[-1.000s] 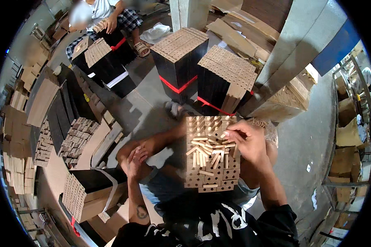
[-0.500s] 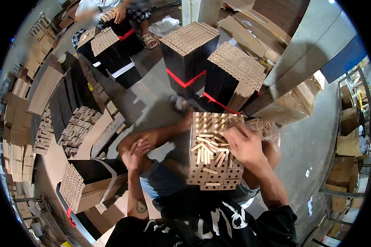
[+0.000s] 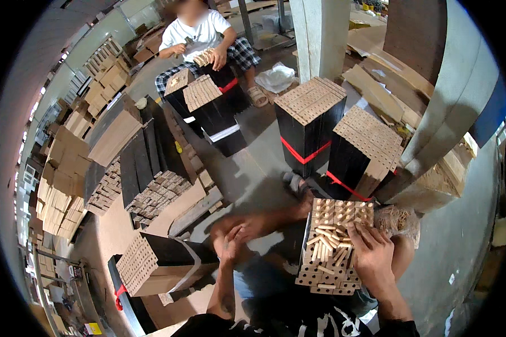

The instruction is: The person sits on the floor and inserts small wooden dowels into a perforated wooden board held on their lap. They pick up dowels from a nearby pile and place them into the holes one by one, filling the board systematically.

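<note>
A bundle of drilled wooden boards (image 3: 306, 278) stands on end between my legs, its holed ends facing up. Short wooden dowels (image 3: 324, 245) lie loose in a heap on it, and several dowels (image 3: 333, 206) stand upright in the holes of the far rows. My right hand (image 3: 372, 254) rests over the right side of the bundle, its fingers bent together at the edge of the heap. Whatever is between the fingertips is hidden. My left hand (image 3: 231, 240) lies on my left knee, holding nothing, with fingers loosely extended.
A clear bag of dowels (image 3: 397, 223) sits right of the bundle. Two black-sided stacks (image 3: 303, 132), (image 3: 348, 163) tied with red bands stand ahead. Another strapped bundle (image 3: 174, 250) lies at left, near piled boards (image 3: 154, 163). A co-worker (image 3: 199, 36) sits at the far left.
The whole view has shifted, so everything sits lower and further right. My right hand has lowered onto the bundle's right side, fingers nearer the heap. My left hand stays on the knee.
</note>
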`<control>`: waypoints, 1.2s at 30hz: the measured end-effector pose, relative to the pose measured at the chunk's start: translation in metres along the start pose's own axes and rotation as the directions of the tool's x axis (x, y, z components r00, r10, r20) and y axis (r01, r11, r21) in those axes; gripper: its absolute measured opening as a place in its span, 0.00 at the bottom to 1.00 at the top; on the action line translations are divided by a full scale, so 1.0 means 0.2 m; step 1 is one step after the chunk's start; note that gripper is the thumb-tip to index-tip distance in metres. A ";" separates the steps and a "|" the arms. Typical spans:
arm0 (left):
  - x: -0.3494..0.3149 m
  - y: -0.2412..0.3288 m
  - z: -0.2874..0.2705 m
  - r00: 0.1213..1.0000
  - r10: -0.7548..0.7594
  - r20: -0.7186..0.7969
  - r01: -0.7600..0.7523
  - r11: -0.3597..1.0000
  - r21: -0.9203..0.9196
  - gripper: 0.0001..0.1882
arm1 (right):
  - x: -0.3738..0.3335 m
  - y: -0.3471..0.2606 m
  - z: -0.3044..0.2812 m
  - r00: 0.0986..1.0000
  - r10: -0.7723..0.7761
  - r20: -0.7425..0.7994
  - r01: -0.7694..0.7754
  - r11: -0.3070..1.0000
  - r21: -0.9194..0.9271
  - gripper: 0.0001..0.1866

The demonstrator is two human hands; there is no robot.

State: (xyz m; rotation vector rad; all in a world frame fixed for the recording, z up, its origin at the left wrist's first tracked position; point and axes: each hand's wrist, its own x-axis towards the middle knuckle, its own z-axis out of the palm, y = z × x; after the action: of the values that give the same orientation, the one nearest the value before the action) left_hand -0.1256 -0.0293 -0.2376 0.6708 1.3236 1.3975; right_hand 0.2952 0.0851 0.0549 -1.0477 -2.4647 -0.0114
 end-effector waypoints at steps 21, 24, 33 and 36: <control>0.07 0.02 -0.06 0.996 0.023 0.089 -0.004 0.979 -0.206 0.25 | 0.06 0.08 -0.03 0.993 -0.013 0.121 0.021 0.998 -0.064 0.18; 0.09 -0.05 -0.13 0.986 -0.003 0.168 0.057 0.948 -0.314 0.26 | 0.04 0.18 -0.07 0.978 0.056 0.202 -0.076 0.993 0.088 0.26; 0.05 -0.09 -0.19 1.000 -0.021 0.018 0.026 0.960 -0.278 0.25 | -0.03 0.22 -0.13 0.996 0.056 0.074 -0.074 0.961 0.265 0.21; 0.10 0.00 -0.03 0.996 -0.066 0.052 0.075 0.980 -0.183 0.26 | 0.01 0.25 -0.06 0.979 -0.101 0.178 0.086 0.992 0.089 0.21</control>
State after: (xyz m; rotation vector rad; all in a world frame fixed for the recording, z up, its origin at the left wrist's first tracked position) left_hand -0.1371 -0.0134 -0.2449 0.5231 1.1538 1.4191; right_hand 0.3322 0.1205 0.0578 -0.9346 -2.6532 0.1605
